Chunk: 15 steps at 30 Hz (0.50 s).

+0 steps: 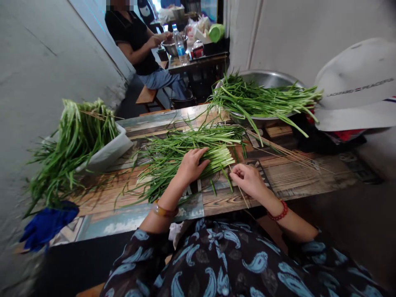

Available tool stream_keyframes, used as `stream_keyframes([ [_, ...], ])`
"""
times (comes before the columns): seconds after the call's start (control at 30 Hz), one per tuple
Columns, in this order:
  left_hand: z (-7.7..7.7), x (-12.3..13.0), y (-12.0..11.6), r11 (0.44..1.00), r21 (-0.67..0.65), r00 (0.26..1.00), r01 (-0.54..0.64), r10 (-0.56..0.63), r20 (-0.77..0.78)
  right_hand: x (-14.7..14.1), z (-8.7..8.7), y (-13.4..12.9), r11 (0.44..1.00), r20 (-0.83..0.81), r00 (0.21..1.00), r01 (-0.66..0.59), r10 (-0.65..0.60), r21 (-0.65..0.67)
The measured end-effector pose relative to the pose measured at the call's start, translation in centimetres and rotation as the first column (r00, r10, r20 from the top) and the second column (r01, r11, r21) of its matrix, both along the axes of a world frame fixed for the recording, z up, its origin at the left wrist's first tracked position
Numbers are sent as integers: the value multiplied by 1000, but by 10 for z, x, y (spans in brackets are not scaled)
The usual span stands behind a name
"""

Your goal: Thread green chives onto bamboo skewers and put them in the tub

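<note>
Green chives (176,144) lie spread across the middle of the wooden-patterned table (297,181), pale stem ends to the right. My left hand (192,165) rests on a bunch of them, thumb and fingers wrapped over the stems near the cut ends. Just right of those ends, my right hand (247,178) pinches a thin straw-coloured strand (243,196) that hangs down toward the table's front edge. More such strands (287,154) lie on the table to the right.
A white bin (107,152) heaped with chives stands at the left, a blue glove (49,225) before it. A metal bowl (266,78) of chives and a white cap (355,86) are at the right. Behind, a person (133,41) sits beside another table (201,62).
</note>
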State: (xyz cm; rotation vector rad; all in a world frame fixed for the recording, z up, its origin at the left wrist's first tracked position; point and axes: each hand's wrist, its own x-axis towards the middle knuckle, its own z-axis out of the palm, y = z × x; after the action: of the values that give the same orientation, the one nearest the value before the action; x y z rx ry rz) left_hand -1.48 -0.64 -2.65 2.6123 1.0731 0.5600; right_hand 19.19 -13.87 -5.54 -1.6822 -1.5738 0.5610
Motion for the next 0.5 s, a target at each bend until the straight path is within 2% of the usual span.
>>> stream_keyframes([
  [0.13, 13, -6, -3, 997, -71, 983, -15, 28, 183, 3, 1, -3, 999, -325, 946, -26, 11, -43],
  [0.27, 23, 3, 5, 996, -86, 967, 11, 12, 255, 2, 11, -2, 978, -537, 842, -64, -53, -197],
  [0.37, 25, 16, 15, 997, -52, 982, 54, -43, 186, 1, 17, -8, 953, -665, 740, -119, -101, -277],
  [0.5, 23, 37, 31, 983, 19, 981, 185, -183, -63, -2, 20, -19, 940, -730, 670, -145, -136, -308],
])
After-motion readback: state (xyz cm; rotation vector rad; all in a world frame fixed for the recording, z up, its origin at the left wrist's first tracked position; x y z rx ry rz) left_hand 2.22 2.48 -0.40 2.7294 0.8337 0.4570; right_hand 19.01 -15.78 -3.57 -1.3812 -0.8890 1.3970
